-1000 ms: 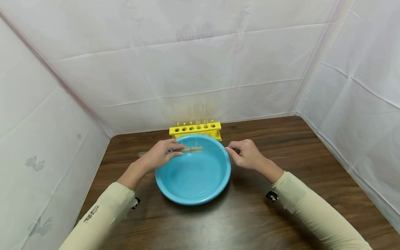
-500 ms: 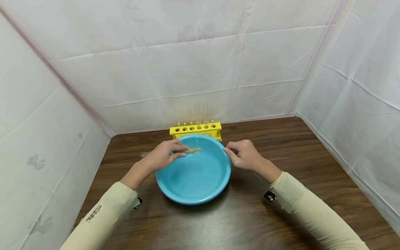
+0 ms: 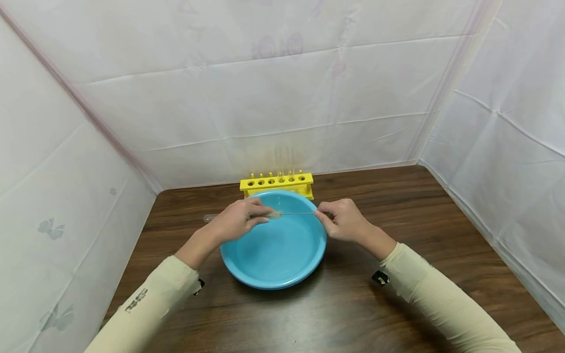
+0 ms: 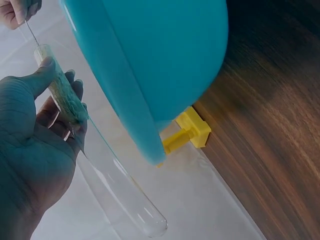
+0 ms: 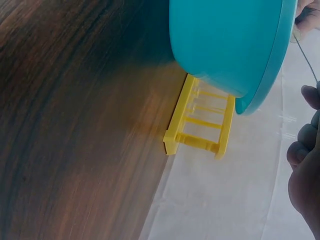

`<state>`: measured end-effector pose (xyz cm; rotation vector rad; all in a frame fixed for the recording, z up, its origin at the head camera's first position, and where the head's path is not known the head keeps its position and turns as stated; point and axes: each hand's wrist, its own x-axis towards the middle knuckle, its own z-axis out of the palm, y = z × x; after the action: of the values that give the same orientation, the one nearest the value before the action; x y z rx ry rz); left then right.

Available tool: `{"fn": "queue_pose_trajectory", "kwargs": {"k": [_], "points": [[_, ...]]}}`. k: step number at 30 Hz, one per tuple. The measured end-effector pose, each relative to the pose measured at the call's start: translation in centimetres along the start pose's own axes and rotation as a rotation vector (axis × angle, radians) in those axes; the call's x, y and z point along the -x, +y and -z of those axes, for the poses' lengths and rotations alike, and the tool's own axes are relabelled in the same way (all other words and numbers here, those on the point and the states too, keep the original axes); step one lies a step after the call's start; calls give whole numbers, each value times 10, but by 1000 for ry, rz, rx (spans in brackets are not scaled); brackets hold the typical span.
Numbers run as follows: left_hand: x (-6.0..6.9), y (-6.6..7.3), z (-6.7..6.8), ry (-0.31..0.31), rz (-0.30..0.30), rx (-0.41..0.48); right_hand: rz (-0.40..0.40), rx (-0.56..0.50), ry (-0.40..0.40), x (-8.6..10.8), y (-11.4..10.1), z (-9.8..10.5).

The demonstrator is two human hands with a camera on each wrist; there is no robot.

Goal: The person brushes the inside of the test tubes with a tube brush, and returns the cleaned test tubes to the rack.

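My left hand (image 3: pixel 240 219) grips a clear glass test tube (image 4: pixel 127 195) near its mouth, above the left part of a blue basin (image 3: pixel 273 250). The tube lies sideways, its rounded end pointing left past the hand. Inside its open end sit the pale bristles of a test tube brush (image 4: pixel 62 92). My right hand (image 3: pixel 346 219) pinches the brush's thin wire handle (image 5: pixel 305 57) over the basin's right rim. In the left wrist view the thumb presses on the tube, with the fingers behind it.
Behind the basin a yellow test tube rack (image 3: pixel 275 182) holds two upright clear tubes (image 3: pixel 284 159). The basin stands on a dark wooden table (image 3: pixel 375 196). White sheeting (image 3: pixel 282 98) encloses the back and both sides.
The left hand has moved slightly right with the tube, and less of the bristles shows outside its mouth. My right hand has shifted only a little left.
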<state>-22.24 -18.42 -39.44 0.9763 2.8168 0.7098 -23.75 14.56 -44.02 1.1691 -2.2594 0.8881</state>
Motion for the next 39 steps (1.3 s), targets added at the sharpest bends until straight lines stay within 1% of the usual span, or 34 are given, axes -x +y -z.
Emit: {"fn": "queue_pose_trajectory", "kwargs": {"k": [4,6,10,13,16,20,25,29,34,39], "points": [[-1,4,-2,12,-13,-5,17,-10,18,1,0,-4],[-2,7,-4,11,-30,-13,31,-13,18,1,-1,-7],[-5,13,-7,8,-49,-55,46,-19,10,0,-3,-10],[-6,17,-8,29,-50,-90,38,-22,16,-1,-3,-12],[-7,21,-9,54,-68,-117,28,-27,24,-1,-4,-13],[-9,25,-12,54,-92,-141,33,-22,0,-3,-7,-17],[-11,29,-16,39,-89,-169,33,-37,-25,-6,-11,-22],[-13,33,-18,29,-107,-174,19,-65,-23,-5,-13,-24],[-15,36,-22,42,-130,-171,18,-105,-42,-4,-15,-29],[-16,37,-26,41,-132,-165,29,-114,-27,-5,-17,-33]]}}
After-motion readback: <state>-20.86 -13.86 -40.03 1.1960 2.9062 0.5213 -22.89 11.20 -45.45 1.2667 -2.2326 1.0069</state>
